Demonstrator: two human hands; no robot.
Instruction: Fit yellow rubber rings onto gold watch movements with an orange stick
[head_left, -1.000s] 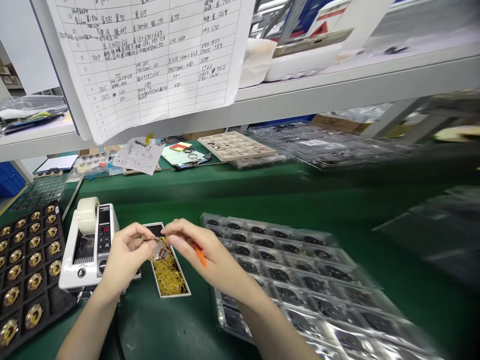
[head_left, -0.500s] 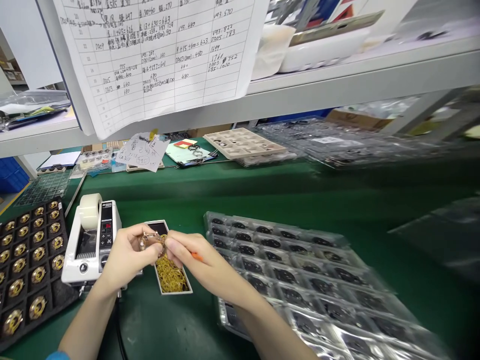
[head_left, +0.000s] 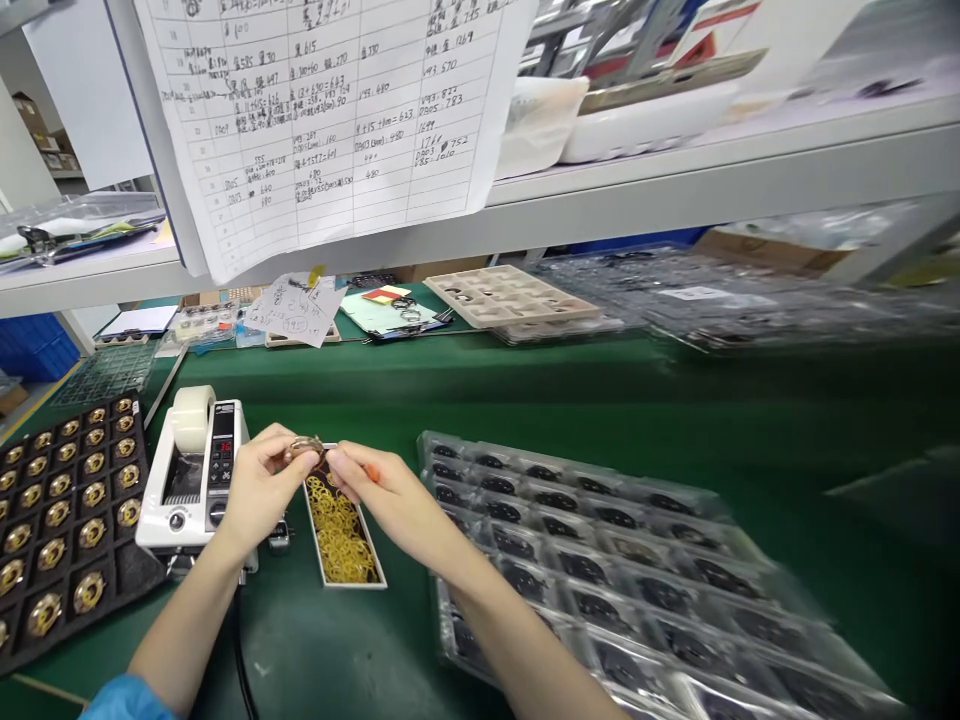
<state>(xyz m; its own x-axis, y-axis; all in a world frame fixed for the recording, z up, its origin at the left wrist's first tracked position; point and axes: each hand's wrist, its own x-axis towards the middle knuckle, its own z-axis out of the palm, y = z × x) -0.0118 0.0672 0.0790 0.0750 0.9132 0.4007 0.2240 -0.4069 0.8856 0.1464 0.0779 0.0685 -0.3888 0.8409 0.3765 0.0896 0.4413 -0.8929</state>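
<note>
My left hand (head_left: 262, 485) is closed around a small round metal piece that looks like a watch case (head_left: 306, 446), tilted nearly edge-on between thumb and fingers. My right hand (head_left: 375, 490) pinches close against its right side. An orange-handled tool (head_left: 372, 472) shows between the right thumb and fingers; its tip is hidden, so its kind is unclear. Just below both hands lies a narrow white-rimmed box (head_left: 356, 586) holding many yellow rings (head_left: 341, 535). A white tape dispenser (head_left: 225, 480) with a roll of tape (head_left: 193, 418) stands beside my left hand.
At left is a black compartment tray (head_left: 112, 590) with rows of gold-coloured round parts (head_left: 88, 592). Stacked clear plastic trays (head_left: 442, 625) with black parts fill the right. A shelf edge (head_left: 645, 212) crosses above, with a handwritten sheet (head_left: 337, 130) hanging over it. A beige tray (head_left: 517, 315) lies behind.
The watch case has turned from showing its open ring to nearly edge-on. Both hands stay together over the box. The whole view has shifted slightly.
</note>
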